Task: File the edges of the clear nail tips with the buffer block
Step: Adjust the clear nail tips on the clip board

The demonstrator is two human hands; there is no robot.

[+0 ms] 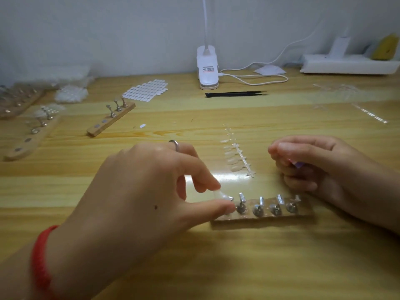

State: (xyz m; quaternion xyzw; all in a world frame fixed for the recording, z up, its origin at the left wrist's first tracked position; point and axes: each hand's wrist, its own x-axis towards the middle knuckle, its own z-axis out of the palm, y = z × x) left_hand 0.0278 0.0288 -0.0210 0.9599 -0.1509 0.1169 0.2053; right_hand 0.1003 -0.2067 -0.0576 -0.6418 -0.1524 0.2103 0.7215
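My left hand (147, 191) pinches a clear nail tip (220, 195) between thumb and forefinger at the left end of a wooden holder strip (266, 217) with several metal stands. My right hand (311, 165) is curled around a purple buffer block (297, 163), of which only a small corner shows. It hovers just behind the strip's right end. A clear sprue of several nail tips (236, 156) lies on the table between the two hands.
Two more wooden stand strips (111, 119) (32, 137) lie at the left, with a sheet of adhesive tabs (145, 90) and bags of tips behind. Black tweezers (234, 94), a white clip lamp (207, 68) with its cable and a white tray (348, 63) sit at the back.
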